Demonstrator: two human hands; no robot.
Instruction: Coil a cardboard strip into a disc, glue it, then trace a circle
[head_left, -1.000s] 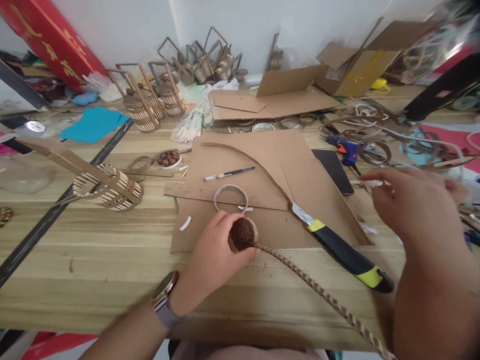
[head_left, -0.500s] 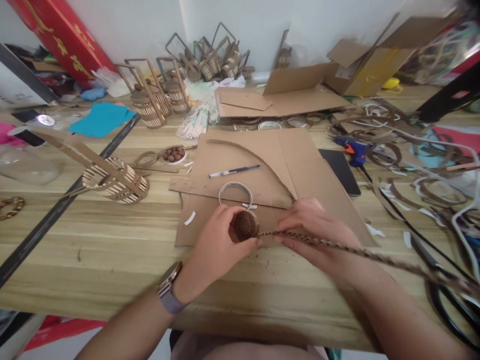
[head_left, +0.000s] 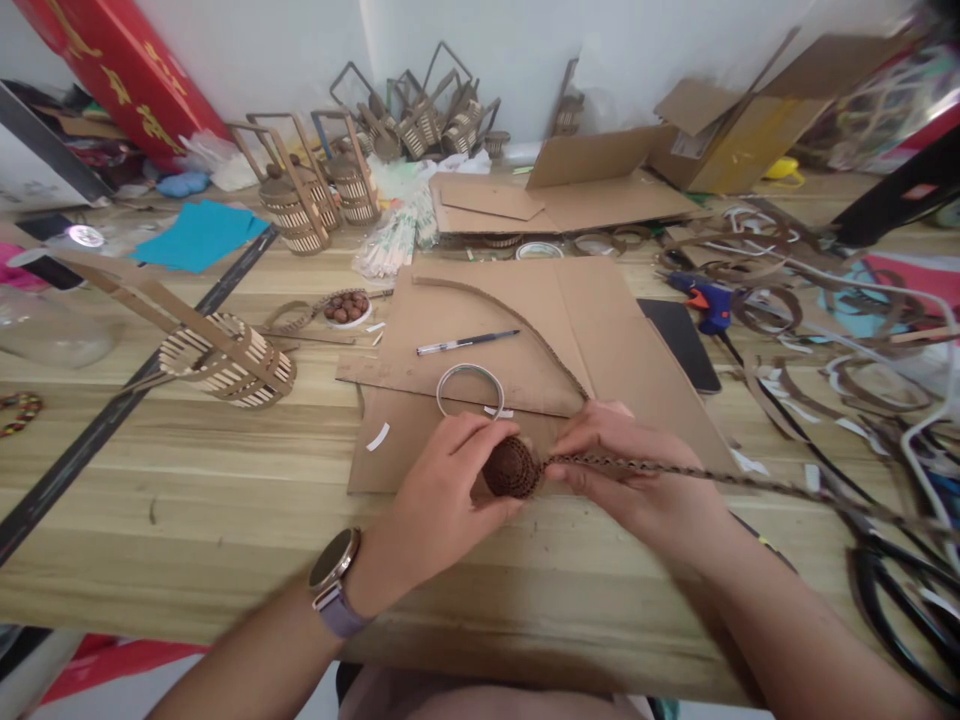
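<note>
Cups the left hand [head_left: 457, 475] around the left side of the coil [head_left: 512, 468], with fingers [head_left: 481, 438] at its upper edge and thumb [head_left: 499, 512] at its lower edge. Pinches with the right hand [head_left: 637, 440] just right of it. Slants the left forearm [head_left: 266, 630] up from below left of the coil, the right forearm [head_left: 791, 595] from below right.

The left hand [head_left: 446, 475] curls around a tightly wound brown corrugated coil [head_left: 511, 467], and the right hand [head_left: 622, 460] pinches the corrugated strip [head_left: 739, 481] just beside it, the strip running off toward the right. Beyond them, a flat cardboard sheet [head_left: 630, 345] on the wooden counter [head_left: 225, 530] carries a pen [head_left: 468, 343], a ring [head_left: 471, 367] and a curved strip [head_left: 511, 314]. A slatted basket [head_left: 232, 362] sits at left; a blue glue gun [head_left: 711, 310] lies at right.
</note>
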